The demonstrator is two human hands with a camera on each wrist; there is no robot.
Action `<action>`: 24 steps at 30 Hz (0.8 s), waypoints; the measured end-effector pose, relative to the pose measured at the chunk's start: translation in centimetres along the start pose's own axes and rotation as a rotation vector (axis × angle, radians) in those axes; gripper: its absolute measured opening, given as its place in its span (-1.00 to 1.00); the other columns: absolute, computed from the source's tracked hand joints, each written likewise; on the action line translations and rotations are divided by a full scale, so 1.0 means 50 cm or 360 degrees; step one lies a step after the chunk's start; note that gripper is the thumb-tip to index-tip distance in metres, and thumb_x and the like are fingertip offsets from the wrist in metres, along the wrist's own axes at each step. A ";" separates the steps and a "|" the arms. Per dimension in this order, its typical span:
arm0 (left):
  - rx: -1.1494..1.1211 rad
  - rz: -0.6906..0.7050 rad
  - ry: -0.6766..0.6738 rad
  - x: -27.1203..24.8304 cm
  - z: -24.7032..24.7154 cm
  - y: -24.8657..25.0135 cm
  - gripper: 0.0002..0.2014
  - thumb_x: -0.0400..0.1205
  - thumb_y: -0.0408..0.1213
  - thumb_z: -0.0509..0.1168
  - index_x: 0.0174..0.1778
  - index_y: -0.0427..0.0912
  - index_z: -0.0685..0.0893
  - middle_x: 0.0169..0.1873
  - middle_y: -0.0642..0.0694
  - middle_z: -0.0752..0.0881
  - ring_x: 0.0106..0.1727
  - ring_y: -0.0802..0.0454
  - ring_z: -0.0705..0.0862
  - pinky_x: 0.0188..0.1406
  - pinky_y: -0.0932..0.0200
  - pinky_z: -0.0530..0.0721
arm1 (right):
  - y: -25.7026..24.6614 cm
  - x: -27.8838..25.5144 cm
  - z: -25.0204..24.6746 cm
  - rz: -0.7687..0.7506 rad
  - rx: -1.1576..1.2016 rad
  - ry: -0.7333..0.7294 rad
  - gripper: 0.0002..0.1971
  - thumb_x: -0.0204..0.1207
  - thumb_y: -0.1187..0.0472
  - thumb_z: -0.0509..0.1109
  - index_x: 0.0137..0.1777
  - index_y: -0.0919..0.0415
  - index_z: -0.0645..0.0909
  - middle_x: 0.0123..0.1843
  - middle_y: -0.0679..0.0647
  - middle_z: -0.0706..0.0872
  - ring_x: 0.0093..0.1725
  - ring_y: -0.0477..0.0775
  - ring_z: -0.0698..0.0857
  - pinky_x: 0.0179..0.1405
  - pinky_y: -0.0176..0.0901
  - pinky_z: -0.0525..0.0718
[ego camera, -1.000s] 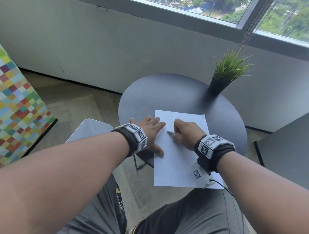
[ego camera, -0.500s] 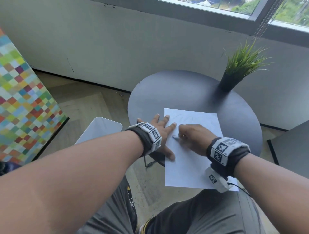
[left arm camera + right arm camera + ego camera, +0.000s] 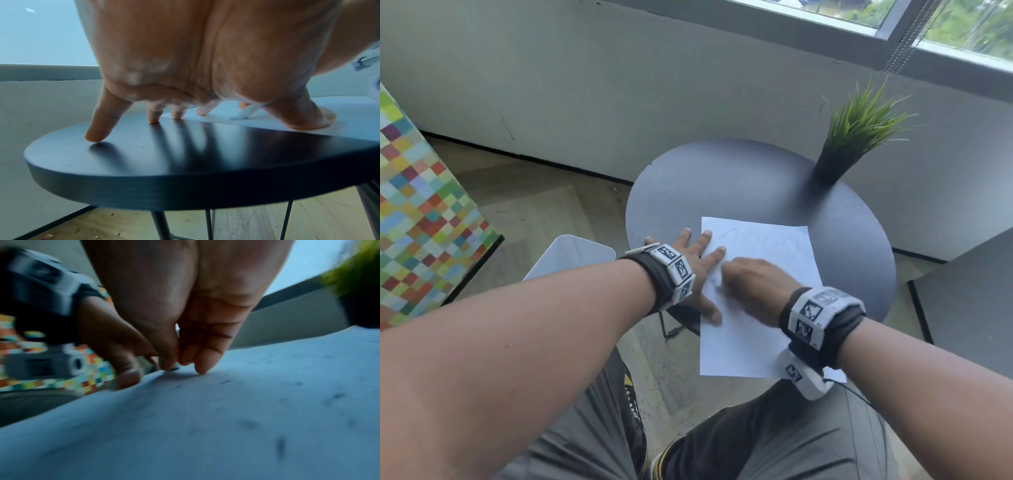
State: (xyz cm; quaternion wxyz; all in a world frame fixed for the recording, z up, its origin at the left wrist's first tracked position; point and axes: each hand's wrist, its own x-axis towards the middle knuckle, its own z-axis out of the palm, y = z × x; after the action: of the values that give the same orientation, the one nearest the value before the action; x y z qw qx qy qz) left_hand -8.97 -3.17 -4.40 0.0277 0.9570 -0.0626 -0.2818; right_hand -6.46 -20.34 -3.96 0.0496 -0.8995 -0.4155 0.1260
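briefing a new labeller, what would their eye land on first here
The white sheet lies on the round dark table, its near end hanging off the edge. The left hand lies spread, pinning the sheet's left edge, while the right hand pinches a slim tool against it. A grassy potted plant stands at the table's far right rim.

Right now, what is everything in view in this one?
paper: one sheet, white, on the table, near end overhanging
small white item: one, tip on the paper; kind unclear
table: one, dark, round, centre
potted plant: one, green in black pot, table's far right
seat: one, white, left of table
checkered panel: one, multicoloured, far left
window: one, top right
left hand: flat on table and paper's left edge
right hand: pinching the small white item
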 end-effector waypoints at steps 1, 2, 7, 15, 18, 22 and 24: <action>0.0003 0.0007 0.0000 0.001 0.000 0.000 0.30 0.19 0.66 0.27 0.68 0.26 -0.33 0.69 0.09 -0.41 0.72 -0.18 -0.34 0.36 -0.78 0.04 | -0.014 -0.007 0.004 -0.0092 0.0018 -0.0073 -0.89 0.63 0.15 0.27 -0.13 0.08 0.43 -0.14 0.04 0.53 -0.16 0.14 0.50 -0.19 -0.11 0.40; 0.0008 0.0008 0.0001 0.001 0.001 0.000 0.30 0.18 0.67 0.26 0.68 0.26 -0.34 0.69 0.09 -0.41 0.72 -0.18 -0.33 0.36 -0.76 0.06 | -0.007 -0.011 0.001 -0.0108 0.0019 -0.0106 -0.89 0.62 0.14 0.27 -0.12 0.10 0.45 -0.15 0.02 0.50 -0.18 0.12 0.48 -0.19 -0.10 0.41; 0.0047 -0.0033 0.0000 0.001 -0.001 0.005 0.31 0.18 0.65 0.30 0.68 0.27 -0.32 0.69 0.10 -0.38 0.72 -0.17 -0.30 0.39 -0.72 0.11 | 0.103 -0.003 -0.026 0.0414 0.0121 0.0088 -0.85 0.57 0.06 0.32 -0.06 0.14 0.55 -0.05 0.11 0.68 0.03 0.24 0.60 -0.02 0.01 0.63; -0.0037 -0.0086 0.0103 0.001 0.006 0.027 0.25 0.19 0.71 0.17 0.71 0.22 -0.19 0.72 0.08 -0.29 0.72 -0.18 -0.25 0.38 -0.72 0.14 | 0.098 0.019 -0.010 0.0704 0.0337 0.0105 -0.83 0.53 0.04 0.34 0.00 0.09 0.49 -0.02 0.10 0.69 0.03 0.20 0.60 -0.08 -0.03 0.64; -0.0021 -0.0085 0.0116 0.001 0.006 0.029 0.25 0.19 0.70 0.19 0.70 0.20 -0.17 0.72 0.06 -0.28 0.72 -0.21 -0.24 0.36 -0.74 0.17 | 0.074 0.016 -0.008 0.0624 0.0316 0.0084 -0.83 0.54 0.04 0.33 -0.05 0.12 0.46 -0.06 0.13 0.69 -0.03 0.23 0.62 -0.14 -0.05 0.59; 0.0044 -0.0043 0.0042 0.000 -0.001 0.018 0.24 0.19 0.67 0.24 0.68 0.32 -0.25 0.71 0.03 -0.32 0.72 -0.24 -0.28 0.37 -0.71 0.24 | 0.037 -0.006 -0.004 0.0165 0.0224 -0.0118 -0.75 0.60 -0.08 0.33 -0.13 0.09 0.49 -0.22 0.02 0.63 -0.18 0.13 0.55 -0.23 -0.12 0.44; 0.0057 -0.0034 0.0007 -0.001 -0.006 0.021 0.22 0.22 0.65 0.28 0.66 0.37 -0.27 0.71 -0.02 -0.33 0.71 -0.29 -0.30 0.45 -0.63 0.22 | 0.063 -0.006 -0.015 0.0299 0.0256 -0.0050 -0.74 0.56 -0.09 0.37 -0.11 0.10 0.53 -0.19 0.03 0.66 -0.15 0.14 0.58 -0.19 -0.12 0.52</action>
State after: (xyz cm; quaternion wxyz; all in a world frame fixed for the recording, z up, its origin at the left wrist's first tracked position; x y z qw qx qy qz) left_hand -8.97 -4.20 -4.04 0.0076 0.9586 -0.0574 -0.2788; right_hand -4.14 -22.59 -3.80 0.1030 -0.9254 -0.3187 0.1772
